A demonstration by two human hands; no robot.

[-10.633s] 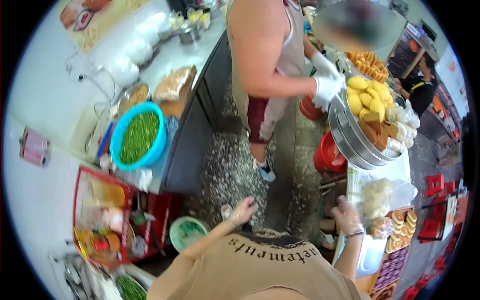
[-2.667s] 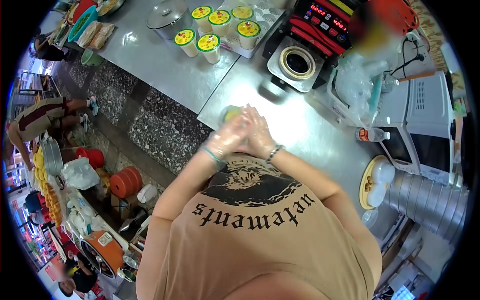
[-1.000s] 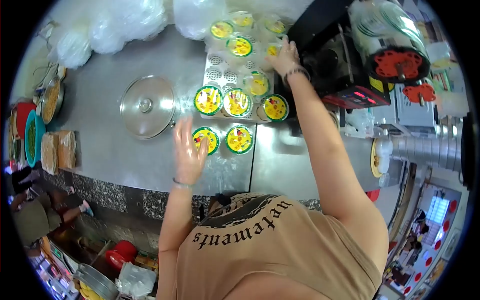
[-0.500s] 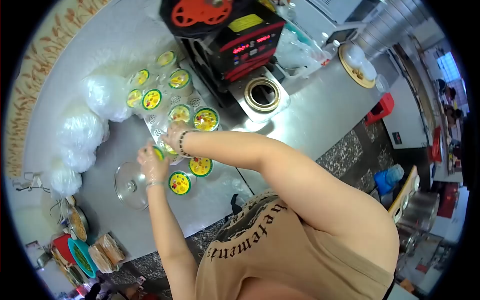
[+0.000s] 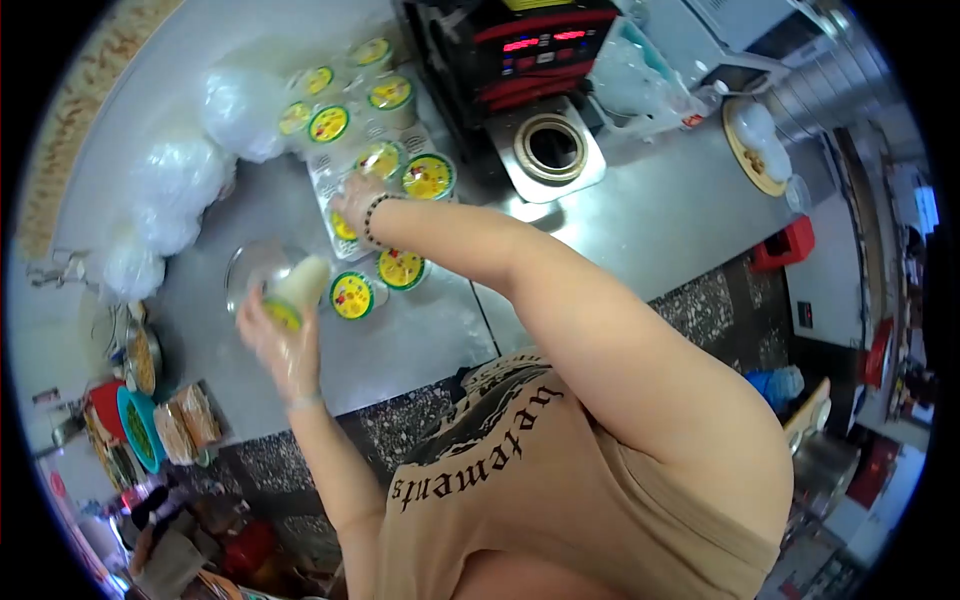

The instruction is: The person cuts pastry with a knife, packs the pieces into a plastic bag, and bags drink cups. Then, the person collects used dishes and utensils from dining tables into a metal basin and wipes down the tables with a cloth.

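Note:
In a clear glove, my left hand (image 5: 283, 345) is wrapped round a sealed cup (image 5: 300, 290) with a yellow-green lid, tilted above the steel counter near a round glass lid (image 5: 243, 275). My right hand (image 5: 362, 205), gloved, with a dark bead bracelet at the wrist, closes over a yellow-lidded cup (image 5: 341, 227) on a white perforated tray (image 5: 328, 190). Several more sealed cups stand around it, among them one (image 5: 428, 177) right of my hand. Two others, a near cup (image 5: 353, 296) and its neighbour (image 5: 401, 268), stand at the tray's near end.
A black and red sealing machine (image 5: 545, 60) with a round metal holder (image 5: 551, 148) stands behind. Bundles of clear plastic (image 5: 180, 175) lie at the left. A basket of bags (image 5: 640, 75) and a wooden plate (image 5: 750, 150) are at the right.
My left hand has lifted a cup away from the tray towards me and tilted it. My right hand stays over a cup at the tray. The view has shifted.

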